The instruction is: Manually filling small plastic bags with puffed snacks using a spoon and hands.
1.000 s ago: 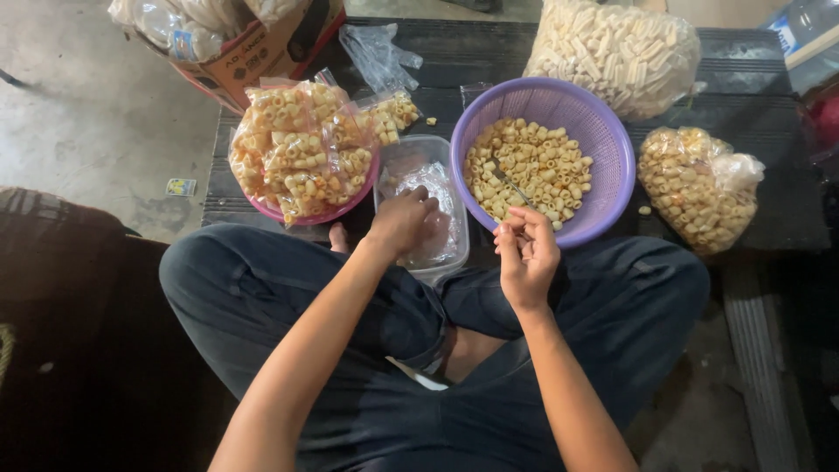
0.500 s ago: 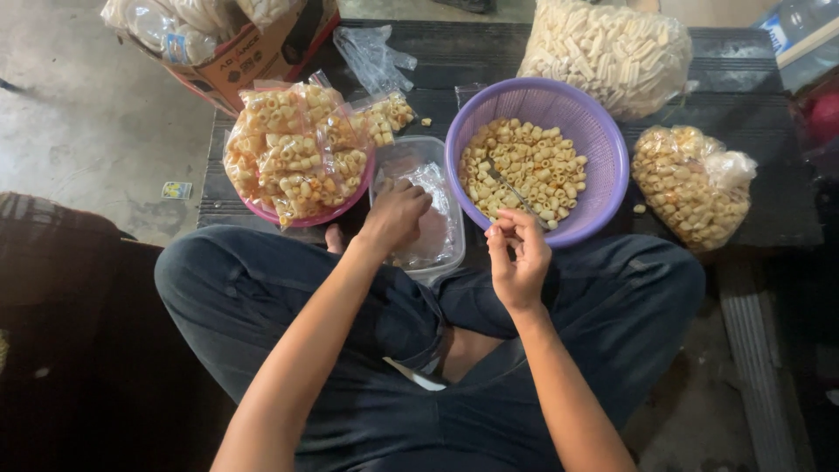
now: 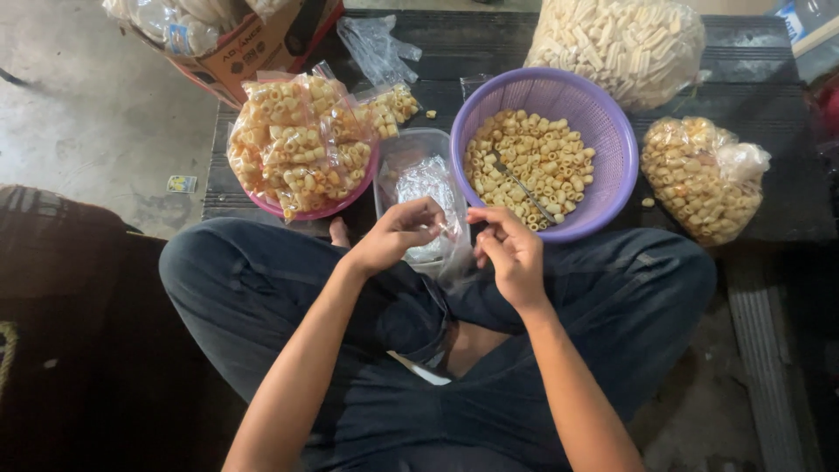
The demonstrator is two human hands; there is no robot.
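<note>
I sit cross-legged in dark trousers. My left hand (image 3: 398, 234) and my right hand (image 3: 507, 249) meet over my lap, both pinching the top of a thin clear plastic bag (image 3: 453, 252) that hangs between them. Just beyond is a clear plastic tub (image 3: 391, 150) holding more clear bags. To its right stands a purple basket (image 3: 603, 122) of yellow ring-shaped crackers with a metal spoon (image 3: 523, 186) lying in it. On the left a pink bowl (image 3: 325, 211) is piled with filled small packs of crackers (image 3: 293, 144).
A large bag of pale stick crackers (image 3: 616, 44) lies behind the basket. A tied bag of ring crackers (image 3: 703, 179) sits at the right. A cardboard box (image 3: 253, 48) stands at the back left. All rest on a dark ribbed platform (image 3: 769, 105); concrete floor lies left.
My left hand has lifted out of the clear tub with a bag. My right hand has moved left from the basket's rim to meet it, and both now hold the bag.
</note>
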